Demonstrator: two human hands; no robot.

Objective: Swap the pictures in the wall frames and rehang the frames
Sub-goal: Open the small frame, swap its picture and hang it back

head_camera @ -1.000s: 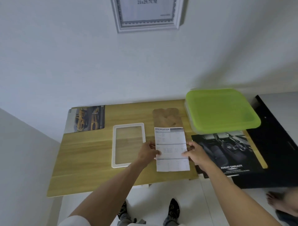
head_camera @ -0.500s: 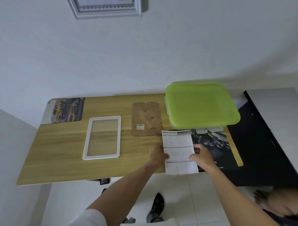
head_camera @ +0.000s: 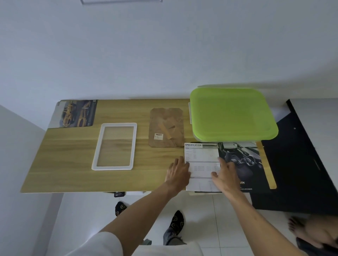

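Note:
A white specification sheet (head_camera: pixel 202 160) lies at the table's front right, partly over a dark car-interior brochure (head_camera: pixel 243 160). My left hand (head_camera: pixel 178 173) touches the sheet's left edge with spread, relaxed fingers. My right hand (head_camera: pixel 224 175) rests flat on its right side. An empty white picture frame (head_camera: pixel 114 146) lies face up to the left. Its brown backing board (head_camera: pixel 166 127) lies between frame and sheet. A picture of yellow cars (head_camera: pixel 76 114) lies at the far left corner. Only the bottom edge of a hung wall frame (head_camera: pixel 120 1) shows at the top.
A box with a green lid (head_camera: pixel 232 114) stands at the back right of the wooden table (head_camera: pixel 64 164). A black cabinet (head_camera: pixel 301 164) adjoins the table on the right. Another person's foot (head_camera: pixel 296 226) is at the lower right floor.
The sheet has moved right from beside the frame onto the dark brochure and now lies flat. Both hands have loosened from holding its edges to resting on it. The camera tilted down.

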